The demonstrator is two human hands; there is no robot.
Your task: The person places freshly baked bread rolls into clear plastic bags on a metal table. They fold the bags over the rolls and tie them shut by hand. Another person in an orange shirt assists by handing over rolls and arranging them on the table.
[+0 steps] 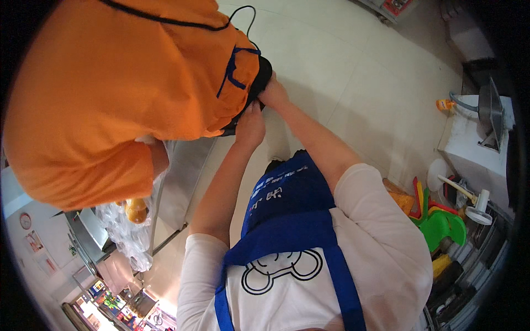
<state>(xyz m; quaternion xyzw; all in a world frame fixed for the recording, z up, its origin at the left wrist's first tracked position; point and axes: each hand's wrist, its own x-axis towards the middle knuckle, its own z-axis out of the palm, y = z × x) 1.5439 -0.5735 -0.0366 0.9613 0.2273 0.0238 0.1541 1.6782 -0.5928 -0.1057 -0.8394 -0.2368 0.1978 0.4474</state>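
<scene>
A person in an orange shirt (127, 83) fills the upper left, right in front of me. Both my arms reach up to the lower edge of that shirt. My right hand (274, 92) is closed at a black item (264, 70) at the person's waist; whether it is trousers or a pouch I cannot tell. Just below and to the left, my left hand (251, 124) is closed at the same black edge, its fingertips partly hidden. Beside my hands a blue strap (227, 74) lies on the shirt. A thin black cable (176, 21) crosses the orange cloth and loops down toward the waist.
Pale floor tiles (342, 60) stretch to the right. A metal-edged table (185, 171) holds clear plastic bags (130, 237) and round orange-yellow items (136, 211). A white sink cabinet (469, 132), green plastic scoop (441, 229) and white plunger-like tool (479, 212) stand at right.
</scene>
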